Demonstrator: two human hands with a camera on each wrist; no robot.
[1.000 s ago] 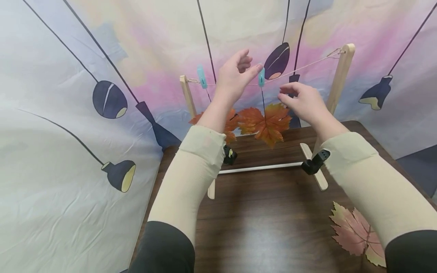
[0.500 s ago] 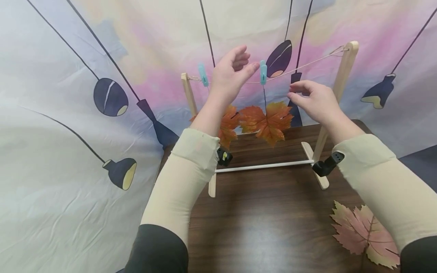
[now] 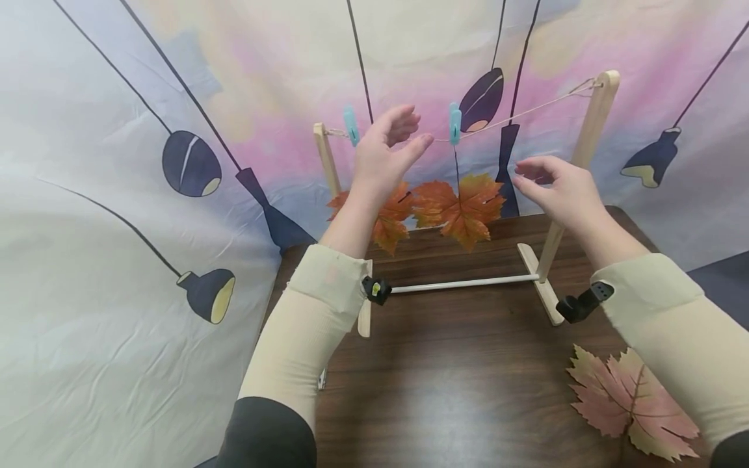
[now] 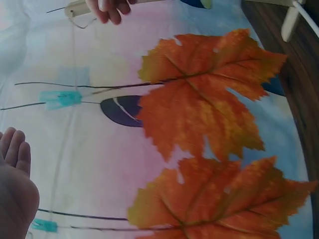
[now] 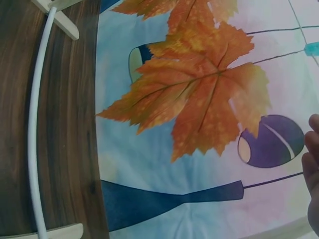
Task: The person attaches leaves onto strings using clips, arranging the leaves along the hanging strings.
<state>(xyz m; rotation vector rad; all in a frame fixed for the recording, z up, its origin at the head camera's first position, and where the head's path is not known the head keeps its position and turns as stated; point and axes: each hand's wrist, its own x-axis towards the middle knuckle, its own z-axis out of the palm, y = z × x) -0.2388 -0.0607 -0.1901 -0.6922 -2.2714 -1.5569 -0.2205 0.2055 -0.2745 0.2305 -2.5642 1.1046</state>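
Hanging, centre of the head view: two orange leaves [image 3: 459, 211], clipped to a string [image 3: 526, 112] by blue pegs [image 3: 455, 125]. Left hand [image 3: 383, 151], upper centre: grip wide, holding nothing. Right hand [image 3: 564, 190], right of centre: grip narrow, holding nothing. Pink leaf [image 3: 620, 398]: lower right, on the table [image 3: 445, 364].

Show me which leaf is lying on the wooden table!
The pink, yellow-edged, jagged leaf, down on the dark brown wooden table. The other two, orange jagged leaves, hang by turquoise plastic clips from a thin pale string.
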